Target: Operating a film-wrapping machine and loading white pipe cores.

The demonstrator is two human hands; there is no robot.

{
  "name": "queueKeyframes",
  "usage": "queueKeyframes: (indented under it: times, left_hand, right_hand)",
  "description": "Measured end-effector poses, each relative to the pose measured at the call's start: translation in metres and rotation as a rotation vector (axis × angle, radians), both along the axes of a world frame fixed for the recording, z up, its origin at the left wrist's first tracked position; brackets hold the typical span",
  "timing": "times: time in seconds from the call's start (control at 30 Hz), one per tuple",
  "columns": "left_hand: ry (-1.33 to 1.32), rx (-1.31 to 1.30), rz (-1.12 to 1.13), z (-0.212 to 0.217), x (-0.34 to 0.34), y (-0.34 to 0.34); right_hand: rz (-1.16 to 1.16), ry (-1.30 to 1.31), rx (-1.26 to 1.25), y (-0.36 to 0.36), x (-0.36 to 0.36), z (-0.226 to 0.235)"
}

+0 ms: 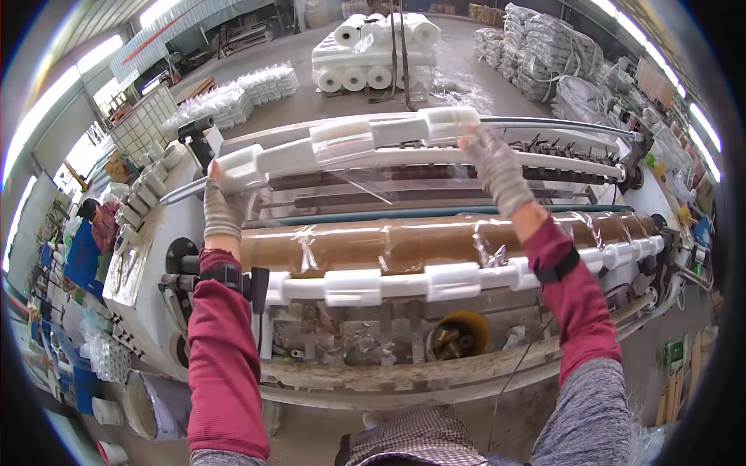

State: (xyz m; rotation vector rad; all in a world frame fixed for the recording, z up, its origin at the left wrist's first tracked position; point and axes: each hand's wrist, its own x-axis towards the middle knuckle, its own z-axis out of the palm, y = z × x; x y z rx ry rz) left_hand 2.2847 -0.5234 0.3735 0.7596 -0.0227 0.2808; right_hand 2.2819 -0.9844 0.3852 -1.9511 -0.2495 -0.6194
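Note:
A row of white film rolls (pixel 342 142), joined by paler core sections, lies slightly tilted over the slitting machine. My left hand (pixel 224 211), in a grey fingerless glove, is closed round the left end roll (pixel 239 168). At the right end, my right hand (pixel 497 172) grips another film roll (pixel 446 124); part of its grip is hidden. A metal rod (pixel 184 190) sticks out past the left end. Clear film hangs below the row. Nearer me is a brown roller (pixel 350 245) under wrinkled clear film, then a second row of white rolls (pixel 453 281) on a shaft.
Below the machine's front sits a yellow bucket (pixel 480 330) with short cores inside. The white side housing (pixel 148 241) stands at left. A stack of large film rolls (pixel 373 58) and bagged bundles (pixel 536 50) are farther back. Another person (pixel 102 225) is at far left.

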Motion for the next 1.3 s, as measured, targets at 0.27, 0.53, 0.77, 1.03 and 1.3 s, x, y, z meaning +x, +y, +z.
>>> queueKeyframes:
  times: [0.27,0.53,0.77,1.03,1.3]
  left_hand:
    - [-0.104,0.068,0.004,0.009,-0.011,0.044]
    - [-0.065,0.050,0.170,0.009,-0.046,0.129]
    - [-0.032,0.001,0.253,0.021,-0.099,0.275]
    - [-0.074,0.477,0.284,0.061,-0.236,0.301]
    - [0.408,0.866,0.944,-0.024,-0.525,0.441]
  right_hand:
    - [0.558,0.671,1.086,0.162,0.019,-0.021]
    - [0.632,0.490,1.551,0.319,0.033,-0.004]
    - [0.533,0.375,1.625,0.477,-0.014,0.014]
    - [0.695,0.053,1.314,0.505,-0.093,-0.005]
    - [0.957,0.732,0.947,0.684,-0.329,-0.097]
